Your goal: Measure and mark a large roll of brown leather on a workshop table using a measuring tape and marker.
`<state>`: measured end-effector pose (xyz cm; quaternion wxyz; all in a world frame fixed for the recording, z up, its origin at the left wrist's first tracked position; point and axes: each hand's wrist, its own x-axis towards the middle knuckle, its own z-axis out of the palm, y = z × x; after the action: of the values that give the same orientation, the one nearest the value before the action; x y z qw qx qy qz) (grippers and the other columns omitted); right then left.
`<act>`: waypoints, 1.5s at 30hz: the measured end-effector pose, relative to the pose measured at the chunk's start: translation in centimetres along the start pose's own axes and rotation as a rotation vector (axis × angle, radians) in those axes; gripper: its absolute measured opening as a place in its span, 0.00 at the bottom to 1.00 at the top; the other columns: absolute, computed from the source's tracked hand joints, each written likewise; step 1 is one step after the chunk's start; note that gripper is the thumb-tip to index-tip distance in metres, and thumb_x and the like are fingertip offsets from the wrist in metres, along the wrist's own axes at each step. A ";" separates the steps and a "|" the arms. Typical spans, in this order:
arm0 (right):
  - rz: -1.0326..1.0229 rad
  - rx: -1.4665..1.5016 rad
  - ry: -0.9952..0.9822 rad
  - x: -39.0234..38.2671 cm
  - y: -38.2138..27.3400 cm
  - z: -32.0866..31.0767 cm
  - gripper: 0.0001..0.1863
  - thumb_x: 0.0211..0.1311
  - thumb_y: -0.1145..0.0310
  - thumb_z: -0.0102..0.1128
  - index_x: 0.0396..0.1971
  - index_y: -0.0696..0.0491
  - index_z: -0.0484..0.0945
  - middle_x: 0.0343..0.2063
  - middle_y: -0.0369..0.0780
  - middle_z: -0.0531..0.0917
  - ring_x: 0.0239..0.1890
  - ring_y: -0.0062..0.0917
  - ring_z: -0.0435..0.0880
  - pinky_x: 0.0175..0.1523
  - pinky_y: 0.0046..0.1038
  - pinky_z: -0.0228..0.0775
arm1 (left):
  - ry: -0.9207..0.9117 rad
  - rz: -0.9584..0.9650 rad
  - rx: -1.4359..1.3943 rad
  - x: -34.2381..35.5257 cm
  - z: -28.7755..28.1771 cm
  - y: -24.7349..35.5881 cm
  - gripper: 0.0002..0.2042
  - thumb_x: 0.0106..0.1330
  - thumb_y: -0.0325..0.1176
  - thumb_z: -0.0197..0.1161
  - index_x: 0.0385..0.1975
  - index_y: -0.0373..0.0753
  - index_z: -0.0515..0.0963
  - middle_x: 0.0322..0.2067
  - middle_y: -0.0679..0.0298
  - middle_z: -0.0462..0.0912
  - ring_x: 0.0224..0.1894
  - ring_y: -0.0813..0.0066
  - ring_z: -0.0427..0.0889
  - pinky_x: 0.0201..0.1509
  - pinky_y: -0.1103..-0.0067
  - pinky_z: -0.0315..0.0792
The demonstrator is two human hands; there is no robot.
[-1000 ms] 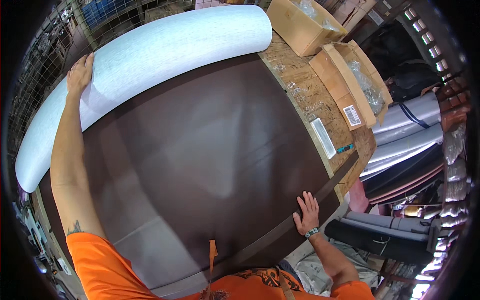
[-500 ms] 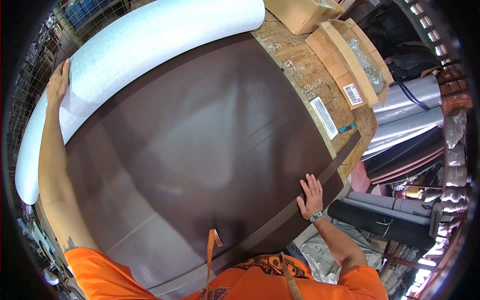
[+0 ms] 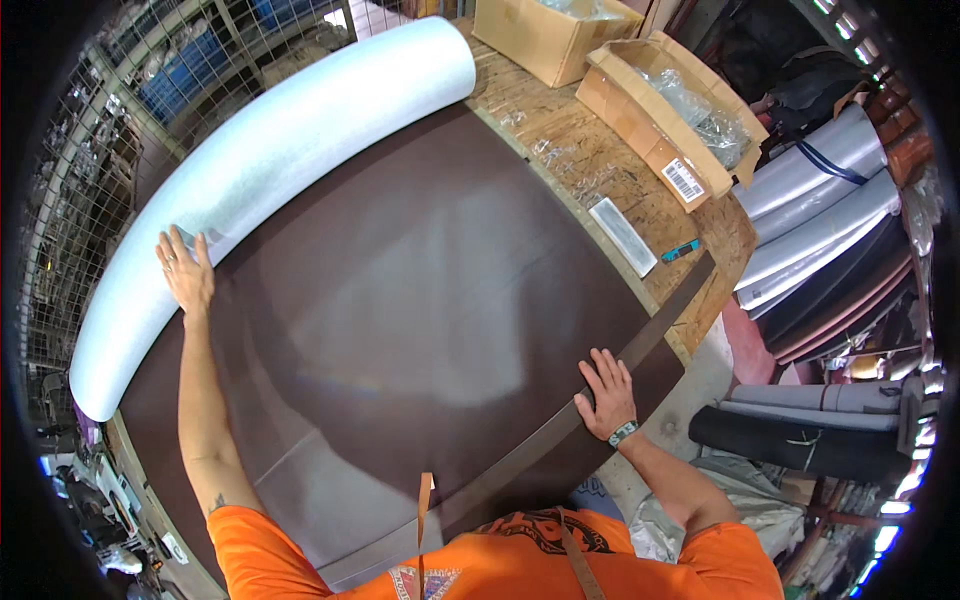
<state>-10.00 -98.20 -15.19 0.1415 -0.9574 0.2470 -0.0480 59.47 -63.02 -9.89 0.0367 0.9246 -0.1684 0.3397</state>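
A dark brown, leather-like sheet covers most of the table, and its far part is wound into a thick roll with a pale outer side. My left hand rests on the near side of that roll, fingers stretched out. Across the near part of the sheet runs a long, flat dark straightedge, slanting up to the right past the sheet's edge. My right hand lies flat on the straightedge with its fingers apart. An orange-brown measuring tape hangs down in front of my shirt.
On the bare wooden right side lie a teal cutter knife and a pale rectangular bar. Behind them stand two cardboard boxes holding clear plastic. Silver rolls and a black roll lie off the right side. Wire mesh rises beyond the pale roll.
My left hand has shifted from the roll's far side to its near side, rightward and closer. My right hand stays on the straightedge. The whole view has tilted and shifted slightly.
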 end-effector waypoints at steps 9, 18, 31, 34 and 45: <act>0.033 0.159 -0.146 2.4 1.6 -2.4 0.28 0.62 0.58 0.61 0.61 0.52 0.72 0.68 0.48 0.66 0.72 0.45 0.59 0.73 0.51 0.50 | -0.704 -0.170 -0.155 -13.2 -2.2 16.4 0.35 0.76 0.60 0.44 0.75 0.42 0.59 0.76 0.50 0.52 0.78 0.48 0.49 0.79 0.53 0.46; -0.496 0.400 0.128 26.6 3.1 -1.0 0.28 0.69 0.57 0.54 0.64 0.57 0.69 0.69 0.53 0.66 0.74 0.47 0.60 0.73 0.52 0.52 | -0.648 0.129 -0.091 -18.2 -7.8 45.1 0.40 0.71 0.60 0.50 0.77 0.43 0.54 0.78 0.54 0.49 0.79 0.44 0.40 0.80 0.51 0.34; -0.791 0.063 -0.127 48.4 2.1 4.1 0.39 0.71 0.38 0.43 0.74 0.46 0.62 0.76 0.41 0.57 0.79 0.40 0.49 0.79 0.46 0.41 | -0.868 0.200 -0.211 -17.9 -11.7 53.6 0.47 0.65 0.70 0.50 0.78 0.46 0.50 0.78 0.60 0.49 0.79 0.43 0.40 0.79 0.48 0.38; -0.928 0.115 -0.137 52.1 1.7 1.1 0.27 0.59 0.43 0.61 0.47 0.48 0.85 0.55 0.42 0.83 0.57 0.39 0.80 0.58 0.45 0.71 | -0.871 0.177 -0.267 -18.1 -11.2 53.4 0.46 0.62 0.70 0.56 0.76 0.46 0.58 0.77 0.59 0.52 0.80 0.47 0.40 0.79 0.49 0.36; -0.670 -0.335 0.556 67.9 -4.2 -5.3 0.33 0.77 0.46 0.44 0.76 0.41 0.55 0.76 0.36 0.59 0.78 0.35 0.54 0.76 0.53 0.49 | -0.733 0.108 -0.396 -19.7 -11.7 51.4 0.45 0.67 0.72 0.46 0.77 0.48 0.53 0.78 0.62 0.49 0.80 0.50 0.36 0.81 0.53 0.36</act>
<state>50.44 -129.00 -7.41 -0.1101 -0.9449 -0.0429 -0.3052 20.93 -103.54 -15.97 0.1336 0.9493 -0.2804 -0.0491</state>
